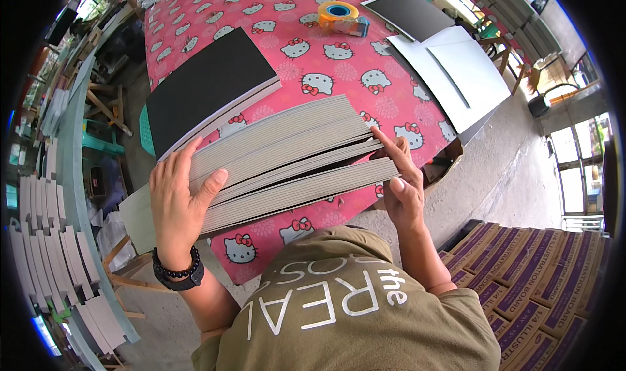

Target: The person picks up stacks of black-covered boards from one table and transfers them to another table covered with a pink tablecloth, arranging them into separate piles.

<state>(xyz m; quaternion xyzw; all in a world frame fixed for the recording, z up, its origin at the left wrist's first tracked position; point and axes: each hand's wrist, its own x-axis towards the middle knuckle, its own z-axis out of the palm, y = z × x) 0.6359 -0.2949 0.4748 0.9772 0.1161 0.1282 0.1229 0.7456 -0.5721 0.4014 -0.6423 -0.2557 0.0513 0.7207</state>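
Pink table (352,77) holds my grey board stack (287,136), right in front of me. L hand (177,198) is spread on its L part, thumb out; R hand (404,191) has finger + thumb at its R end, can't tell if they pinch. Boards gap, so I'd best press soft & keep edges even. Black-topped stack (208,90) sits just behind, prob. in the way. White sheets (479,77) lie off R; yellow tape roll (324,20) is way back.

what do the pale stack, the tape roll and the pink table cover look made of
Pale stack: likely matte paperboard, judging by its thin, dull edges. Tape roll: probably glossy plastic, from its shiny yellow side. Table cover: perhaps smooth plastic sheeting, lying flat, though cloth is possible.
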